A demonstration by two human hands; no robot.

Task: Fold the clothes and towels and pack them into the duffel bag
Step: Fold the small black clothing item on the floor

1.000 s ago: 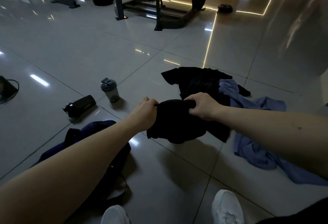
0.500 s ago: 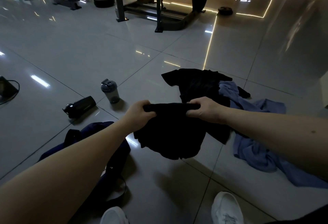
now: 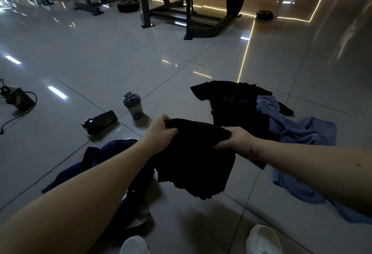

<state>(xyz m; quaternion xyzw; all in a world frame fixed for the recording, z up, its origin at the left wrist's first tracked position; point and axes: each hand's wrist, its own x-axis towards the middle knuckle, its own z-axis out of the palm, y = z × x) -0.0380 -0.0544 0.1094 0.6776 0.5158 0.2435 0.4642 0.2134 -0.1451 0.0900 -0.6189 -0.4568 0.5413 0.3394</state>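
Left hand [image 3: 164,130] and right hand [image 3: 239,143]: each grip closed on the top edge of a black garment [image 3: 197,165], held above the floor [image 3: 120,56]. Navy duffel bag [image 3: 112,153] lies below left; blue towel [image 3: 302,132] right.

duffel bag [image 3: 115,149] half behind L arm [image 3: 90,193], shoes [image 3: 263,241] cut off btm

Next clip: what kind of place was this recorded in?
Most likely a gym: steel machine frames stand on the glossy tiled floor, a weight plate lies beside them, and a shaker bottle stands nearer.
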